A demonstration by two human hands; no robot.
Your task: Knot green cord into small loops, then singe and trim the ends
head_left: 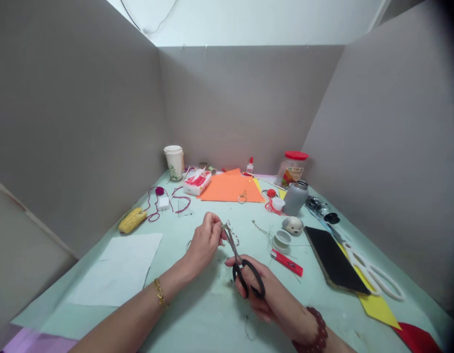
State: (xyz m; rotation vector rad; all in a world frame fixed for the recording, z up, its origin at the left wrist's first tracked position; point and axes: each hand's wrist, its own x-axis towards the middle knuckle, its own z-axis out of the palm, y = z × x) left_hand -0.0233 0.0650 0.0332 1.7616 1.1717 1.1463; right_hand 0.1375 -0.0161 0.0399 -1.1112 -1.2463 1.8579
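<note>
My right hand (261, 284) has its fingers through the black handles of a pair of scissors (234, 250). The scissor tips point away from me and meet the fingertips of my left hand (206, 235). That hand is closed in a pinch on a thin patterned cord (237, 240), which loops out on the table behind the blades. Exactly where the blades touch the cord is too small to tell. To the right lie a spool of thin thread (281, 239), a red lighter (287, 263) and a short braided piece with loose thread ends (261, 229).
A white sheet (116, 269) and a toy corn cob (132, 220) lie left. Orange paper (230, 189), a tissue pack (197, 182) and a white cup (174, 163) stand farther back. At right are a grey bottle (296, 198), a phone (335, 260) and white-handled scissors (370, 274). Grey panels enclose the table.
</note>
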